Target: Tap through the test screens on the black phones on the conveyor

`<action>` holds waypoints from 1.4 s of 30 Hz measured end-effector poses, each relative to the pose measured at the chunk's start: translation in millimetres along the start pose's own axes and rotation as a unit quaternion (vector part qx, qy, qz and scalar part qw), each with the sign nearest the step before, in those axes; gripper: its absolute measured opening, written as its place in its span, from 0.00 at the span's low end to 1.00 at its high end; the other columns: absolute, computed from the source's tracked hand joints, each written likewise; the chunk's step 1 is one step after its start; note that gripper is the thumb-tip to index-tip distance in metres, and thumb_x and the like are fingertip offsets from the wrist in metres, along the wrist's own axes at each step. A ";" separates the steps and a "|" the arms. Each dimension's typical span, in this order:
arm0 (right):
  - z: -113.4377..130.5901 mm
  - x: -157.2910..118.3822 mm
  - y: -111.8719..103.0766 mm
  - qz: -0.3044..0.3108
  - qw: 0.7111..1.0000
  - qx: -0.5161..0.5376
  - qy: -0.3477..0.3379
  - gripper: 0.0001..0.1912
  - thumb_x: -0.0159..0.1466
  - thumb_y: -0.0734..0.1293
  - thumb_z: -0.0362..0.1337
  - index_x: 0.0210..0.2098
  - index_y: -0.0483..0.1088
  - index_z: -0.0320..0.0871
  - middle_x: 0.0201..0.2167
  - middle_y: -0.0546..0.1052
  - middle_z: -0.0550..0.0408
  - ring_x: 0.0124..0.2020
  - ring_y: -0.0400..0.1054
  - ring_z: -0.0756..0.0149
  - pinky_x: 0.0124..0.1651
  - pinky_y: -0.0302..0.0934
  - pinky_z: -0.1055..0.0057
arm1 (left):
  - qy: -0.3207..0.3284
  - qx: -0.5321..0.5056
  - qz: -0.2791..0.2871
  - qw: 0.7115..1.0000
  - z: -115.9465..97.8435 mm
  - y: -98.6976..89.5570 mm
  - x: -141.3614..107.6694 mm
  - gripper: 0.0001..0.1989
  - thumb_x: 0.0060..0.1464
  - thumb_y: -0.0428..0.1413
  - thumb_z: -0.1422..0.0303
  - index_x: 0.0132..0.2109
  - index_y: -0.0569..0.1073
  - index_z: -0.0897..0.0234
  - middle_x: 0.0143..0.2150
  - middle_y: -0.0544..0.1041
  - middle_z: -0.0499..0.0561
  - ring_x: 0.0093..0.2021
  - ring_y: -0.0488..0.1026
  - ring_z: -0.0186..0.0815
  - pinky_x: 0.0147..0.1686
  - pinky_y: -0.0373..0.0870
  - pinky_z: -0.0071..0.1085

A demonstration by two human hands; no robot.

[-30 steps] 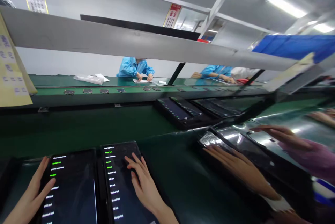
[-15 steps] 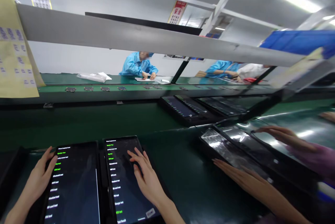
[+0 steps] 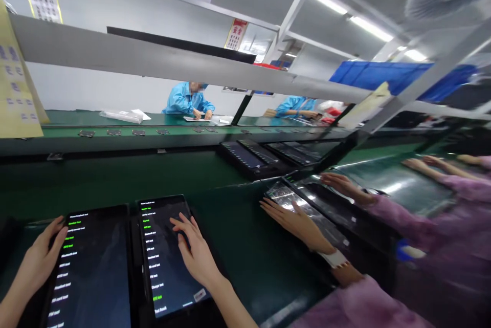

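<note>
Two black tablets lie side by side in front of me, each lit with a test list in white and green lines. My left hand (image 3: 43, 254) rests at the left edge of the left tablet (image 3: 95, 266), thumb on its bezel and fingers apart, not gripping it. Over the upper right part of the right tablet (image 3: 163, 251) is my right hand (image 3: 197, 248), fingers spread and slightly bent. Whether its fingertips touch the screen I cannot tell. A small white label (image 3: 200, 295) sits near that tablet's lower edge.
At right, a co-worker's hands (image 3: 295, 220) are over film-covered tablets (image 3: 326, 225). More tablets (image 3: 245, 156) lie on the green belt (image 3: 184, 169) ahead. Small circuit boards (image 3: 114, 132) line the ledge beyond. A grey beam (image 3: 153, 57) crosses above; a yellow sheet (image 3: 17, 87) hangs left.
The view has swung to the right, so everything sits further left. The co-worker's near hand has moved up onto the film-covered tablet. My hands keep nearly the same places on the two tablets.
</note>
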State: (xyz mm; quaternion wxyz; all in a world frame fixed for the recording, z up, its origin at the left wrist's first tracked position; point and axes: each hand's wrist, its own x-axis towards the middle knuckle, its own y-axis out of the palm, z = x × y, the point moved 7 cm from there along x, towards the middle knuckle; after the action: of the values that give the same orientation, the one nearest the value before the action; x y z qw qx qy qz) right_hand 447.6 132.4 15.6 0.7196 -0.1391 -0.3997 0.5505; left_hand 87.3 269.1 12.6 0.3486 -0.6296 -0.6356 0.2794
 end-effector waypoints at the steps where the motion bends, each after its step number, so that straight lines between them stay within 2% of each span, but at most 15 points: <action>1: -2.0 -0.4 -0.1 -0.009 1.000 -0.001 0.002 0.17 0.68 0.52 0.31 0.53 0.61 0.46 0.44 0.75 0.50 0.64 0.55 0.58 0.66 0.47 0.39 | -0.011 -0.011 0.011 1.000 -0.7 0.8 -0.9 0.39 0.53 0.42 0.45 0.61 0.64 0.70 0.53 0.73 0.59 0.53 0.71 0.53 0.55 0.67 0.47; 4: -10.2 -1.9 -3.2 -0.058 0.998 -0.005 0.008 0.13 0.67 0.53 0.32 0.47 0.64 0.46 0.46 0.76 0.49 0.61 0.61 0.55 0.64 0.50 0.39 | -0.042 -0.047 0.028 0.998 -5.1 1.8 -4.6 0.42 0.49 0.42 0.43 0.62 0.62 0.70 0.56 0.70 0.60 0.58 0.66 0.53 0.60 0.61 0.47; 8: -20.7 -4.1 -6.6 -0.095 0.995 0.000 0.025 0.09 0.66 0.54 0.34 0.40 0.64 0.46 0.47 0.77 0.50 0.58 0.65 0.54 0.64 0.50 0.39 | -0.045 -0.055 0.021 0.997 -9.1 1.6 -7.5 0.44 0.47 0.41 0.40 0.62 0.63 0.68 0.56 0.71 0.59 0.57 0.66 0.52 0.60 0.60 0.46; 15: -20.3 -5.5 -6.0 -0.094 0.995 -0.001 0.038 0.13 0.67 0.54 0.38 0.46 0.66 0.45 0.46 0.77 0.49 0.58 0.65 0.54 0.64 0.50 0.43 | -0.020 -0.056 0.016 0.998 -2.1 1.1 -6.7 0.42 0.49 0.43 0.42 0.61 0.64 0.69 0.57 0.70 0.60 0.57 0.66 0.53 0.60 0.60 0.46; 20: -19.3 -4.1 -4.6 -0.091 0.995 -0.010 0.040 0.13 0.68 0.54 0.38 0.47 0.66 0.45 0.46 0.77 0.49 0.58 0.65 0.55 0.64 0.52 0.44 | -0.012 -0.051 0.022 0.998 -7.6 0.1 -6.6 0.39 0.53 0.42 0.44 0.63 0.62 0.67 0.55 0.71 0.60 0.56 0.67 0.52 0.58 0.62 0.46; 24: -19.8 -5.0 -4.7 -0.095 0.995 -0.009 0.039 0.13 0.68 0.54 0.38 0.47 0.66 0.44 0.46 0.77 0.48 0.57 0.65 0.54 0.64 0.52 0.43 | 0.052 -0.027 0.016 0.998 -18.7 0.4 -9.4 0.42 0.55 0.40 0.43 0.68 0.53 0.67 0.55 0.71 0.61 0.58 0.65 0.51 0.59 0.60 0.48; 28: -19.6 -6.8 -3.5 -0.093 0.995 -0.001 0.037 0.13 0.68 0.55 0.39 0.46 0.67 0.45 0.46 0.77 0.49 0.57 0.65 0.53 0.64 0.50 0.41 | 0.099 -0.005 0.021 0.995 -18.5 5.0 -12.7 0.41 0.58 0.38 0.44 0.69 0.50 0.66 0.59 0.67 0.61 0.60 0.62 0.50 0.60 0.57 0.48; 31: -19.6 -7.7 -3.0 -0.092 0.995 0.001 0.037 0.13 0.68 0.55 0.39 0.46 0.67 0.45 0.46 0.77 0.49 0.57 0.65 0.52 0.63 0.50 0.40 | 0.102 -0.005 0.026 0.994 -14.1 6.9 -13.6 0.39 0.59 0.37 0.44 0.69 0.48 0.64 0.60 0.66 0.59 0.61 0.61 0.48 0.60 0.57 0.47; 37: -20.1 -6.7 -2.9 -0.090 0.995 -0.006 0.036 0.13 0.68 0.55 0.38 0.47 0.66 0.44 0.46 0.77 0.49 0.58 0.65 0.53 0.63 0.51 0.42 | 0.099 0.008 0.018 0.995 -11.3 7.6 -9.3 0.43 0.57 0.36 0.42 0.69 0.50 0.68 0.58 0.68 0.62 0.60 0.62 0.51 0.60 0.57 0.49; 42: -18.0 -4.7 -4.0 -0.091 0.995 -0.009 0.036 0.13 0.68 0.55 0.37 0.47 0.66 0.45 0.45 0.77 0.49 0.58 0.65 0.54 0.63 0.52 0.43 | 0.097 0.017 0.015 0.995 -9.7 8.3 -4.4 0.41 0.57 0.36 0.43 0.69 0.51 0.65 0.58 0.68 0.60 0.60 0.63 0.52 0.59 0.57 0.51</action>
State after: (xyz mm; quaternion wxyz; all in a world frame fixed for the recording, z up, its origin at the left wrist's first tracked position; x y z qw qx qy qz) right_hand 463.0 131.0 4.7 0.7795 -0.1283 -0.3891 0.4739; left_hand 99.9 264.3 11.4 0.4149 -0.6570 -0.5846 0.2333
